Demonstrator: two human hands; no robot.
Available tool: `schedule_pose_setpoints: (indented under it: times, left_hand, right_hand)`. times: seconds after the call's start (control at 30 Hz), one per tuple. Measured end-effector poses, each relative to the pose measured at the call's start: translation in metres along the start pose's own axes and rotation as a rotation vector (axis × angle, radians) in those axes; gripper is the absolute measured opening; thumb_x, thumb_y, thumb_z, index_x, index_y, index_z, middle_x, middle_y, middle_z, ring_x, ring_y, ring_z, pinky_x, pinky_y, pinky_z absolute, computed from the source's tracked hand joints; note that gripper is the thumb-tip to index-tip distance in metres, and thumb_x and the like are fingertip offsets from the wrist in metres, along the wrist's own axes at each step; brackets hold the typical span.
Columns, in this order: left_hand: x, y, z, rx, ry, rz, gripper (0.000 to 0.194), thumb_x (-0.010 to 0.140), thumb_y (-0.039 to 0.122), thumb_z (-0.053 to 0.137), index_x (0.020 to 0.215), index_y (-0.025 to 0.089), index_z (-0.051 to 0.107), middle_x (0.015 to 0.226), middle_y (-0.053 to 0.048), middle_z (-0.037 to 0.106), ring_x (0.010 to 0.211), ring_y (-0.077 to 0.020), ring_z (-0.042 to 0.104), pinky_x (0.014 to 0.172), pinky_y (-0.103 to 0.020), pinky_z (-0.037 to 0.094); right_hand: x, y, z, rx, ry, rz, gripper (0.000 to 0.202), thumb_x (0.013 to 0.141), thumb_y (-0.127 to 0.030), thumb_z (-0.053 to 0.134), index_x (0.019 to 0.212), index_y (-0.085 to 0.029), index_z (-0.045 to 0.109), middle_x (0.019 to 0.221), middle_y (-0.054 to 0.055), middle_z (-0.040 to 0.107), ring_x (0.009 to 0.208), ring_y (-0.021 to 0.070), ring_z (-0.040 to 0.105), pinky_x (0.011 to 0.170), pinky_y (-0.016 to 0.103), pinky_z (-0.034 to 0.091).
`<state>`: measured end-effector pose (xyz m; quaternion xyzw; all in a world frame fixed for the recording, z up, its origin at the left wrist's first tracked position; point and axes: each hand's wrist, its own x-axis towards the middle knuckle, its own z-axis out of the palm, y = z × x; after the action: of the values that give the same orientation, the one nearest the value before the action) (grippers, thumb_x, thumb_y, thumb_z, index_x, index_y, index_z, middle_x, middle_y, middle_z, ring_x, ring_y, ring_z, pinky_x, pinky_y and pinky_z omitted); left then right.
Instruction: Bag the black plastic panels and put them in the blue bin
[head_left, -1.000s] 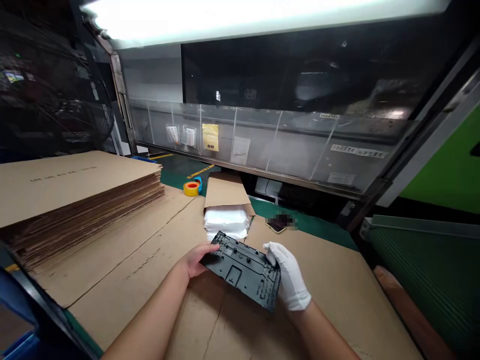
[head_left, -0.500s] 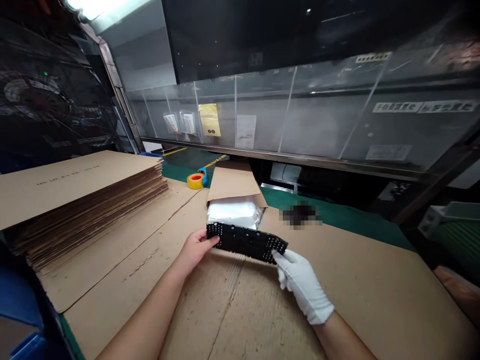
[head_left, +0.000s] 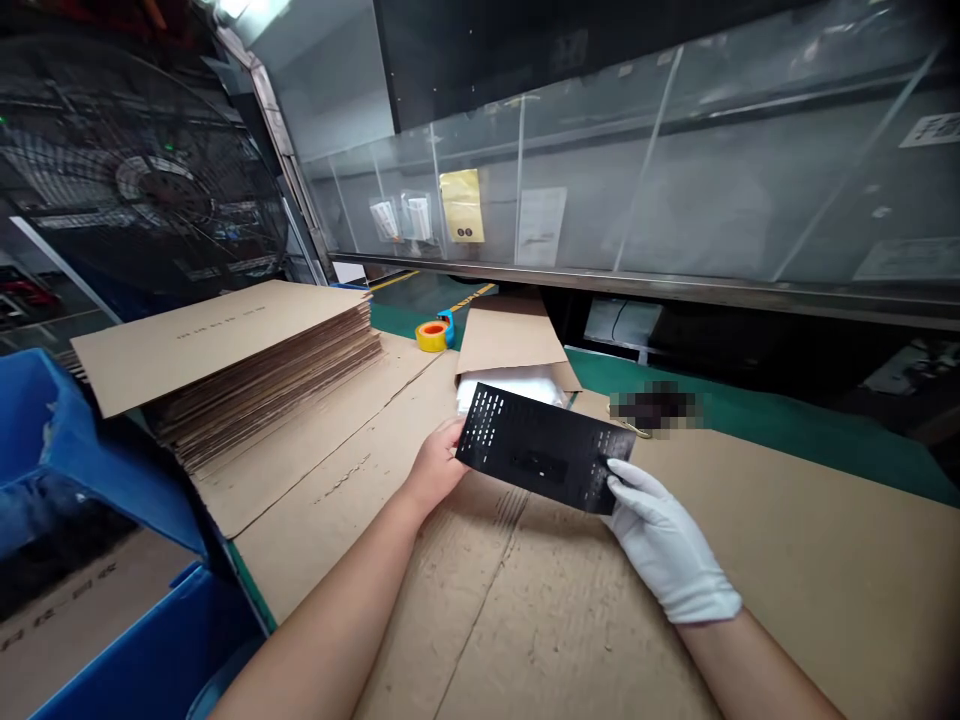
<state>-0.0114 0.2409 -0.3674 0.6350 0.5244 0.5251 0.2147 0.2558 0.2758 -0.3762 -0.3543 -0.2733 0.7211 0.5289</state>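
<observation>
Between my two hands, above the cardboard-covered table, is a black rectangular panel (head_left: 544,450) with rows of small slots at both ends. My bare left hand (head_left: 437,468) grips its left end, with part of the fingers hidden behind it. At the right end, my right hand (head_left: 664,540), in a white glove, pinches the panel with thumb and fingers. Its broad flat face is turned up toward me, tilted. Just behind the panel lies an open cardboard box (head_left: 514,335) with clear plastic bags (head_left: 469,388) at its mouth, partly covered by the panel.
A tall stack of flat cardboard (head_left: 300,375) stands at the left. Yellow tape (head_left: 431,337) on a blue dispenser sits at the back. Blue bins (head_left: 120,450) are at the lower left. A blurred dark object (head_left: 656,405) lies at right. A large fan (head_left: 165,190) stands beyond.
The panel has tipped so its broad face shows instead of its edge side. Both hands still hold its ends. The view has turned left, bringing the blue bins and fan further in.
</observation>
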Motion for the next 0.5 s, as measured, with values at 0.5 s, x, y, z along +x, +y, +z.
schedule_pose_setpoints:
  times: [0.5]
  left_hand:
    - [0.0004, 0.0013, -0.0035, 0.122, 0.066, -0.006, 0.031, 0.084, 0.023, 0.058, 0.114, 0.021, 0.065, 0.118, -0.008, 0.063, 0.106, -0.0219, 0.058, 0.092, -0.035, 0.047]
  right_hand:
    - [0.0027, 0.0002, 0.0003, -0.001, -0.007, 0.002, 0.038, 0.048, -0.028, 0.089, 0.082, -0.024, 0.072, 0.088, 0.000, 0.074, 0.079, 0.0137, 0.067, 0.070, 0.026, 0.056]
